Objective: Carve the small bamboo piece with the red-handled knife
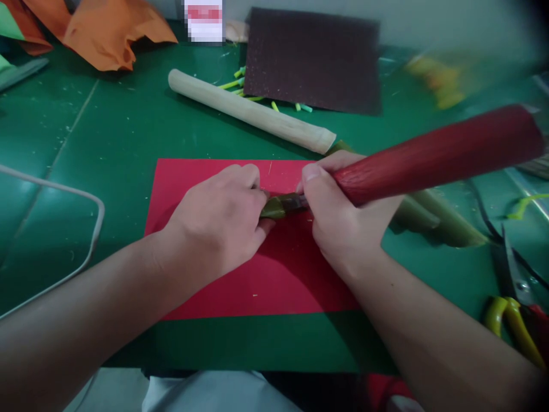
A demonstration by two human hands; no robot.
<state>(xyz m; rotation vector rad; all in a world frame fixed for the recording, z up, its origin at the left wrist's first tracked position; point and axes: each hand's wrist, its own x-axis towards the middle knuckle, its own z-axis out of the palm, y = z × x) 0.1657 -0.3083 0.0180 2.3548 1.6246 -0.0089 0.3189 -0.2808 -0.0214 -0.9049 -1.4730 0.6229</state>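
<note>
My right hand (pixel 343 220) is closed around the narrow lower end of a thick red roll (pixel 441 154). Fine lengthwise wrinkles run along the roll, which slants up to the right. My left hand (pixel 218 217) has its fingers curled on a shiny olive-green strip (pixel 274 207). A short dark piece bridges the strip and my right fingers; what they pinch there is partly hidden. Both hands are just above a red sheet (pixel 274 297) lying on the green table.
A pale round stick (pixel 253 111) and a dark brown board (pixel 313 60) lie behind my hands. Green rolled pieces (pixel 441 220) and yellow-handled scissors (pixel 510 312) are at right. Crumpled orange sheets (pixel 107 34) lie far left, a white cord (pixel 100 212) nearer.
</note>
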